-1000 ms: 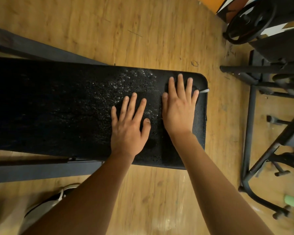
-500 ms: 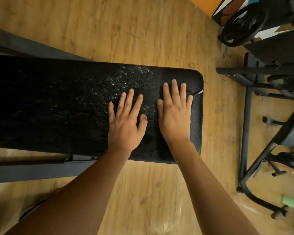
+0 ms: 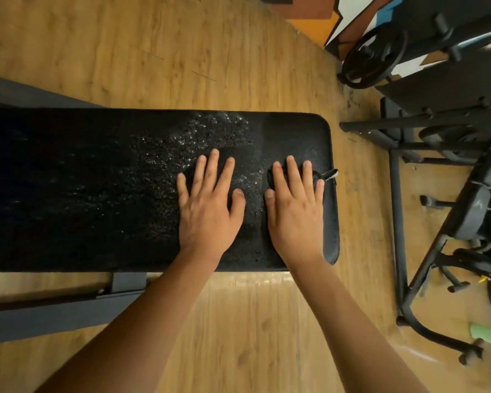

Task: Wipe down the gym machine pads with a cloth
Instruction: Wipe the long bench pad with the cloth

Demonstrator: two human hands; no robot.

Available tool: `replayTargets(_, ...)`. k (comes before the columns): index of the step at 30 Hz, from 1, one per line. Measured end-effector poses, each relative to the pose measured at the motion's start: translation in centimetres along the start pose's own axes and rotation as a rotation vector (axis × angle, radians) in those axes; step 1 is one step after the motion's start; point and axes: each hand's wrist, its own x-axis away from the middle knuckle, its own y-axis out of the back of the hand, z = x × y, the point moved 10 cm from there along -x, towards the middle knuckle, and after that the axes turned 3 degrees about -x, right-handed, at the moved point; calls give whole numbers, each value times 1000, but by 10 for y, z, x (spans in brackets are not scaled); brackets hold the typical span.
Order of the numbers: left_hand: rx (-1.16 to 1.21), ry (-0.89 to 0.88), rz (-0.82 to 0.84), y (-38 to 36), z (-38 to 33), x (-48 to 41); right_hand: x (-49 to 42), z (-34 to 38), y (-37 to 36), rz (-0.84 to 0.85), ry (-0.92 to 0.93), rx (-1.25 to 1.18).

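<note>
1. The pad [image 3: 97, 194], a long black upholstered surface, is shown lying crosswise over the wooden floor [image 3: 182, 52]; both hands are laid on its right end.
2. The cloth [image 3: 269, 175], dark and hard to separate from the pad, is pinned beneath the right hand [image 3: 295, 214]. Only crumpled edges and a small pale tag [image 3: 330, 174] are seen beyond the fingers [image 3: 294, 177], which are held straight, slightly apart, and pressed flat.
3. The left hand [image 3: 207, 211] is laid palm-down just beside it, its fingers straight and spread. Whether a second piece of cloth lies under it cannot be told.
4. Progress is judged to be early. A broad patch of droplets [image 3: 216, 129] is left beaded across the middle of the pad, so that zone is taken as sprayed but not yet wiped.
5. The strip beyond the right fingertips, toward the rounded corner, is seen nearly free of beads and is judged already passed over.
6. The far left of the pad is too dark for its state to be told.
7. No other pads are shown clearly, and the black frames [image 3: 397, 222] at the right are taken as untouched.
8. No brand, label or writing can be read; the tag is too small, and the coloured panel [image 3: 349, 12] at the top carries no legible letters.
</note>
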Motion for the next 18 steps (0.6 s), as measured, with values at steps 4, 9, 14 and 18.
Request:
replayTargets(4, -8, -5, -31, -1, 1, -1, -5, 3, 0, -26, 43, -1)
replayTargets(9, -14, -81, -21, -1, -1, 0, -37, 5, 4, -78, 85, 1)
replayTargets(14, -53, -144, -43, -2, -1, 1, -102, 18, 4, -69, 105, 47)
replayTargets(18, -64, -194, -82, 0, 5, -4, -108, 22, 5, -53, 113, 50)
